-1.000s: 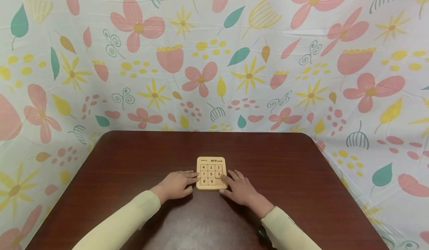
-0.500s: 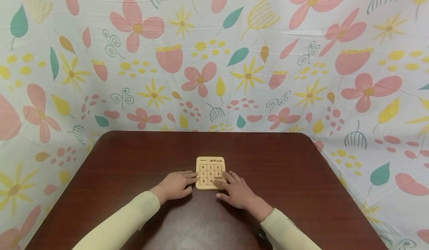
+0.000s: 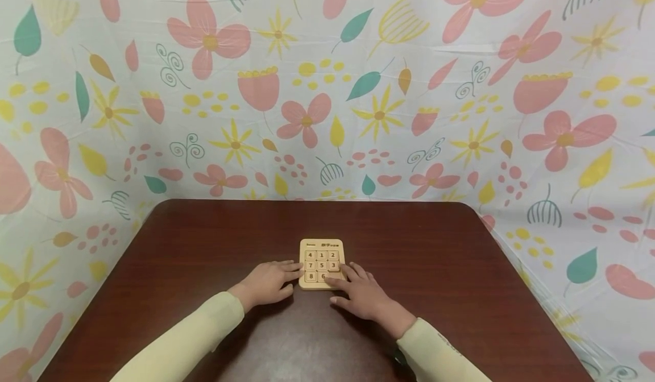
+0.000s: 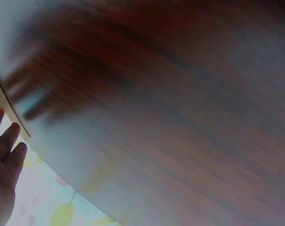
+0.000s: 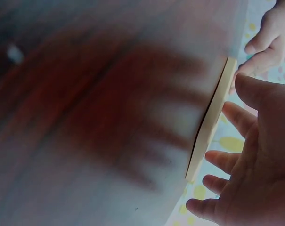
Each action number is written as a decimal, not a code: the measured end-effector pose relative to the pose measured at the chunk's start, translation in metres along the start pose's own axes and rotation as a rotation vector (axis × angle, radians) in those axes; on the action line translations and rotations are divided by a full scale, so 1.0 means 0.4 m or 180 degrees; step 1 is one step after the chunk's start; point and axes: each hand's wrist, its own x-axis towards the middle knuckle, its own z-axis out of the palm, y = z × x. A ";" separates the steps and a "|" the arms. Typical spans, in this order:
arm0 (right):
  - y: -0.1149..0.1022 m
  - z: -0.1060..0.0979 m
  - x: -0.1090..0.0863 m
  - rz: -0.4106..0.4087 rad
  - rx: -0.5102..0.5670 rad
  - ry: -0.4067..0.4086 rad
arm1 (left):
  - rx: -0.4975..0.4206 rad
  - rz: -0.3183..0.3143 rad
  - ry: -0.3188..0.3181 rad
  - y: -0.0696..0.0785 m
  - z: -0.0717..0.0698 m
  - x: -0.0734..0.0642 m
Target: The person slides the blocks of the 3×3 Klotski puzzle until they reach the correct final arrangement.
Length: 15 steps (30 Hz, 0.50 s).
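Head: the right grip (image 3: 365,295), fingers extended, covers the lower right of the number puzzle (image 3: 318,241), which lies between it and the straight-fingered left grip (image 3: 270,283) touching its left edge. Left wrist: grip and puzzle cut off. Right wrist: puzzle's numbers hidden.

Glossy red-brown table (image 3: 409,240), pale number puzzle (image 3: 321,265) lying flat

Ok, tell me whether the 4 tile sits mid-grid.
No, the head view shows the 5 tile in the middle and the 4 tile at top left.
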 end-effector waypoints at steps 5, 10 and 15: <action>0.002 -0.005 -0.005 0.0053 -0.0036 -0.0005 | 0.0013 0.0009 0.0004 0.000 -0.003 -0.002; 0.013 -0.005 -0.007 0.0101 -0.0049 0.0005 | 0.0008 0.0002 -0.0010 0.001 -0.006 -0.003; 0.021 -0.006 -0.011 0.0071 -0.0048 0.0006 | 0.0021 -0.0018 -0.0044 0.004 -0.004 -0.006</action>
